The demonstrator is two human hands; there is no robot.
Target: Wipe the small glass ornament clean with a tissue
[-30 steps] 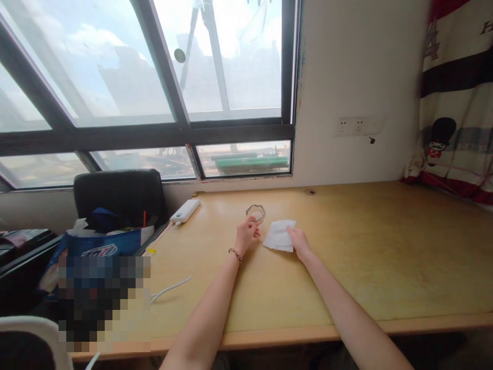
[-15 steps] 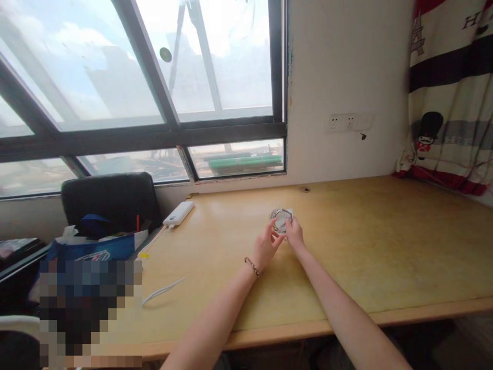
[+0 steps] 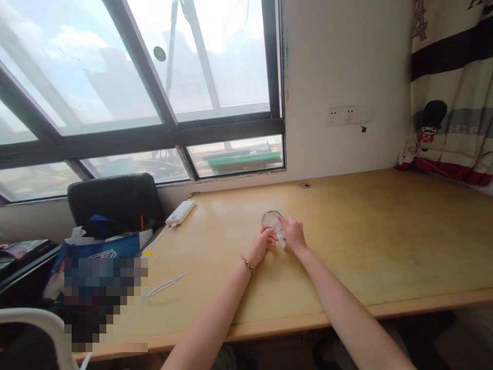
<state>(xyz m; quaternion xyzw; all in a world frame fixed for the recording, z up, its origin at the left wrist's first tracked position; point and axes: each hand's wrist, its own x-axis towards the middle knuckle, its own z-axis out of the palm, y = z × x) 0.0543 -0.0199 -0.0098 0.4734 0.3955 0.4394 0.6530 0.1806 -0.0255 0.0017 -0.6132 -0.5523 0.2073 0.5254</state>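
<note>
The clear dish [image 3: 271, 212] looks like glass: likely stiff, breakable, slick, fairly light, best pinched at the rim. It is round, with a dark-glinting edge, between both hands over the wooden table [image 3: 365, 246]. Left hand [image 3: 261, 245] fingers curl onto its near side; right hand [image 3: 295, 234] fingers clamp a soft white tissue [image 3: 283, 242] against it

Ring [image 3: 272, 211] glossy; sheet [image 3: 284, 242] matt, papery; tabletop [image 3: 362, 231] smooth, wood-look.
</note>
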